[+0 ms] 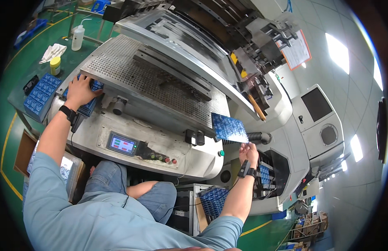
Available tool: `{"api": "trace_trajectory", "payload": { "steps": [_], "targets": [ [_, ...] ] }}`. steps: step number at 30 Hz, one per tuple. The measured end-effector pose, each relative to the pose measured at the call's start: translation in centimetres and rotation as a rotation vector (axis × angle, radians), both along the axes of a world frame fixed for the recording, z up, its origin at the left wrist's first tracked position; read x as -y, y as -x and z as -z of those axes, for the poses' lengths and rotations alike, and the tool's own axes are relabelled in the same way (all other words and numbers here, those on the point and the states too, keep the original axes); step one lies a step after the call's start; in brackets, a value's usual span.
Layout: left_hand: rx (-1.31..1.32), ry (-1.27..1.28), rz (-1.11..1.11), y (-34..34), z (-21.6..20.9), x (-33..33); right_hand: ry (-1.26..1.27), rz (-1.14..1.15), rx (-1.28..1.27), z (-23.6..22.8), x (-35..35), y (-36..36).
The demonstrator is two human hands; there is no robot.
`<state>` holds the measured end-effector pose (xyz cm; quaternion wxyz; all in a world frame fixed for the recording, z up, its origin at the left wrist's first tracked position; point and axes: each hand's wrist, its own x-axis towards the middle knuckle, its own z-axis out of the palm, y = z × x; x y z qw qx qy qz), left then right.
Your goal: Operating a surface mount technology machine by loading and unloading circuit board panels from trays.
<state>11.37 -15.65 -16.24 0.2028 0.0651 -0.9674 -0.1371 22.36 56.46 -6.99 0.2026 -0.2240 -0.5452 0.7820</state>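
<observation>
My left hand (79, 92) reaches over a pile of blue printed circuit board panels (88, 107) at the machine's left front corner. Its fingers curl over the panels and the thumb presses at the right side; part of the pile is hidden beneath the palm. On the other side, my right hand (249, 153) pinches the near corner of a single blue circuit board panel (228, 128). That panel is tilted and catches the light, just off the right end of the perforated metal table (118, 56). Both wrists wear black bands.
A raised framed screen (189, 52) slants over the perforated table. On the left bench stand a blue panel stack (41, 95), a yellow-lidded jar (55, 66) and a squeeze bottle (77, 37). A small touchscreen (122, 144) faces me. A rack of blue panels (214, 200) sits by my right knee.
</observation>
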Motion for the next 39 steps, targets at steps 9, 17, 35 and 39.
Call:
{"api": "trace_trajectory", "payload": {
  "steps": [9, 17, 35, 39],
  "targets": [
    [0.160, -0.128, 0.023, 1.0, -2.6, 2.7, 0.146, 0.107, -0.036, 3.0, -0.1, 2.9],
    [0.046, 0.189, -0.019, 0.9, 0.6, 4.9, -0.397, 0.165, -0.088, 0.9, 3.6, -1.7],
    [-0.543, -0.664, 0.288, -2.9, -0.2, 4.7, -1.452, -0.205, -0.361, -1.8, 23.6, -2.1],
    [-0.227, -0.576, 0.152, -4.3, 2.7, 3.3, -1.587, -0.222, -0.375, -1.8, 26.1, 1.8]
  ]
}}
